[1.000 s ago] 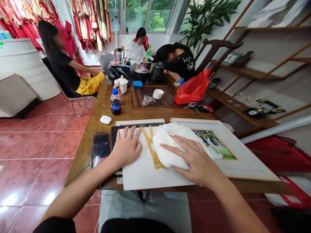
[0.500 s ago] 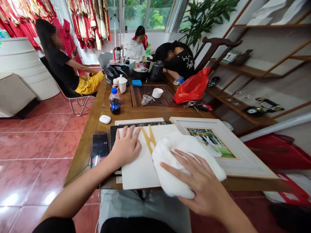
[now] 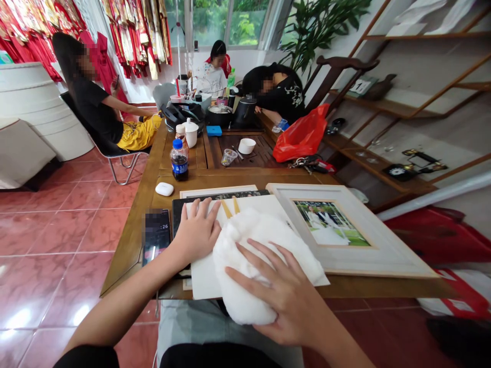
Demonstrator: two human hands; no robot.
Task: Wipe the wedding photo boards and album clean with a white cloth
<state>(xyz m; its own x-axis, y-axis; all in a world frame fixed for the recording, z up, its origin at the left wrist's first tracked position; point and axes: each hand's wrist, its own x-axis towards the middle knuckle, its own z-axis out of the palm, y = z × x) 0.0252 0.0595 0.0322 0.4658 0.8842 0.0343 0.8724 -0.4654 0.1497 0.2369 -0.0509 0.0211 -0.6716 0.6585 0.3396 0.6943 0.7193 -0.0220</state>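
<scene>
My left hand (image 3: 197,230) lies flat with spread fingers on a white sheet or board (image 3: 203,283), holding nothing. My right hand (image 3: 282,291) grips a fluffy wad of white cotton (image 3: 245,255), its fingers spread over the top and the thumb side low at the near edge. The wad rests on the white sheet and hangs a little over the table's front edge. Two tips of a yellow-gold strip (image 3: 230,207) show beyond the wad; the rest is hidden under it. Beneath the sheet lies a dark panel (image 3: 178,209).
A framed photo (image 3: 387,250) lies at right on the wooden table (image 3: 126,255). A phone (image 3: 156,235), a white earbud case (image 3: 164,189) and a cola bottle (image 3: 179,161) stand at left. Farther back are a white bowl (image 3: 247,146), a red bag (image 3: 301,135) and three people.
My right hand has moved left and toward me with the cotton wad, which now covers most of the gold strip. The framed photo's picture is uncovered. My left hand stays in place.
</scene>
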